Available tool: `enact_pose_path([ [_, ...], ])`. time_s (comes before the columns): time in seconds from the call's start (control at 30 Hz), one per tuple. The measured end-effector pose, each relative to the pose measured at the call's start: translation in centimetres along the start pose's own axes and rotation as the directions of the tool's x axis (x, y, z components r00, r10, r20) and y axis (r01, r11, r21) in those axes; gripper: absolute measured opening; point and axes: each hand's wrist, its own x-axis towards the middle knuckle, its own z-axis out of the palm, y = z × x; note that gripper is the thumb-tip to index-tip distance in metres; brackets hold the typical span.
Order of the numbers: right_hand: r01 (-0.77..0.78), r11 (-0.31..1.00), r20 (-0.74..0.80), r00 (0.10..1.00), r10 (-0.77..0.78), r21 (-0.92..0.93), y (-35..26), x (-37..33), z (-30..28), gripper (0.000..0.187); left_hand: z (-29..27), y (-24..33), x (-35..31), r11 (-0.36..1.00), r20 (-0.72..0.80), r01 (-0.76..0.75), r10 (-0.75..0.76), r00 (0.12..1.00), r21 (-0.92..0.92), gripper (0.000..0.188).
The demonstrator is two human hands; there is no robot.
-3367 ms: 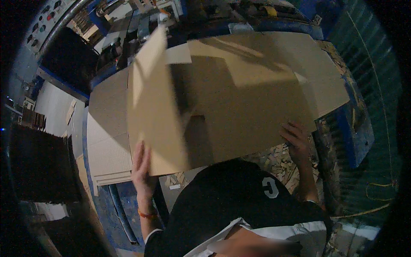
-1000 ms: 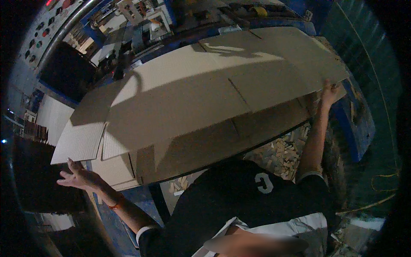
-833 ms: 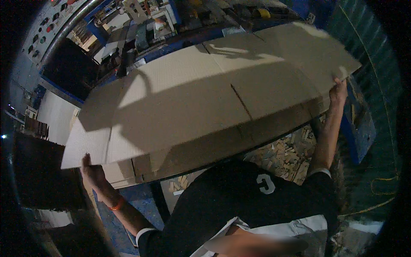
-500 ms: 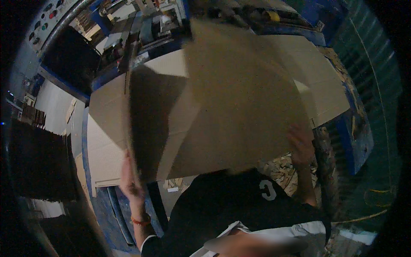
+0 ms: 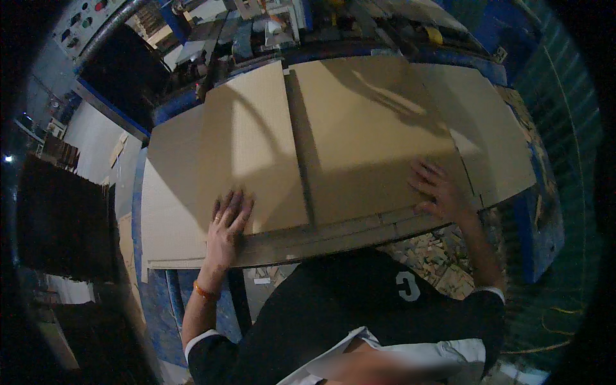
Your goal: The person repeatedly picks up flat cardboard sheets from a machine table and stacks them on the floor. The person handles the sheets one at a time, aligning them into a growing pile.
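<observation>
Two brown cardboard panels lie side by side, a narrow dark gap between them, on top of a wider cardboard sheet [image 5: 173,186]. On the near edge of the left cardboard panel [image 5: 250,147] rests my left hand [image 5: 228,221], fingers spread, an orange band at its wrist. My right hand [image 5: 439,192] touches the near right part of the right cardboard panel [image 5: 366,135], its fingers apart and slightly blurred. Neither hand grips anything. The wider sheet shows past both panels at left, right and along the near edge.
Blue machinery [image 5: 256,38] with rollers stands behind the cardboard. A control panel [image 5: 83,25] with buttons is at the far left, above dark stacked sheets [image 5: 61,218]. Cardboard scraps [image 5: 443,256] litter the floor under the near edge. A green corrugated wall [image 5: 571,147] rises at right.
The cardboard held raised between both hands has come down flat onto the wider sheet, now showing as two panels. My hands have let go of its edges and lie spread on top.
</observation>
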Motion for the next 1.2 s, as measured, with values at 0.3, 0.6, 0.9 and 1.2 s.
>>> enact_pose_path([
  [0.3,-0.057,0.996,-0.001,0.998,0.057,0.075,8.2,11.1,0.4,0.058,3.2,-5.6,9.9,0.995,-0.253,-0.018,-0.009,0.967,-0.101,0.059],
  [0.6,-0.377,0.875,-0.235,0.920,0.314,-0.305,9.0,16.0,1.6,0.058,1.5,-6.3,17.0,0.996,-0.411,0.067,-0.036,0.911,0.063,0.083],
  [0.9,-0.998,-0.061,-0.535,-0.038,0.844,-0.025,8.3,-9.7,0.5,0.057,0.9,-13.2,-11.3,0.401,-0.738,0.914,-0.597,0.314,0.064,0.067],
  [1.2,-0.946,0.220,-0.634,0.020,0.773,0.238,9.2,-8.8,2.3,0.052,1.3,-12.7,-13.7,0.482,-0.584,0.864,-0.747,0.318,-0.147,0.063],
])
